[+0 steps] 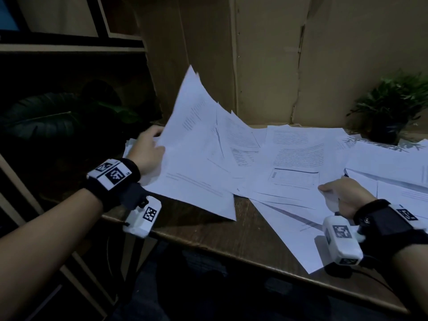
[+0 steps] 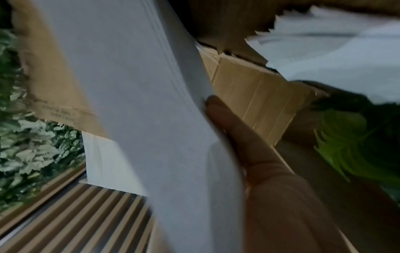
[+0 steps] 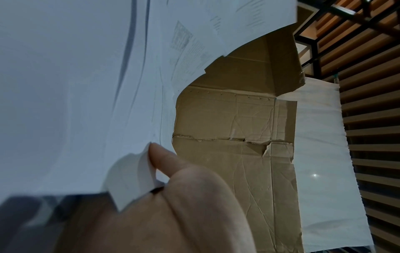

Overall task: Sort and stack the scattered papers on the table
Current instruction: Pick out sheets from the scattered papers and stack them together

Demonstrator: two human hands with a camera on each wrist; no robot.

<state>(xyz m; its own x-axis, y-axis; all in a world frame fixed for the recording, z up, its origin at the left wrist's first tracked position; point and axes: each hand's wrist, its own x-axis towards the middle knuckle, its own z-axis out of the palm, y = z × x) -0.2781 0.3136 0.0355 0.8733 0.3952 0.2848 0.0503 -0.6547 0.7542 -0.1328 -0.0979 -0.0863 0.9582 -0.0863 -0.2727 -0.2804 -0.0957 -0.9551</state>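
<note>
White printed papers lie scattered and overlapping across the brown wooden table. My left hand grips a bundle of several sheets by its left edge and holds it tilted up off the table's left end; in the left wrist view the thumb presses on the bundle. My right hand pinches the near corner of a sheet lying at the front right. In the right wrist view that corner is curled up against the fingers.
A tall cardboard sheet stands behind the table. A small potted plant sits at the back right on the papers' far edge. Dark leafy plants and a shelf unit are on the left. Some sheets overhang the table's front edge.
</note>
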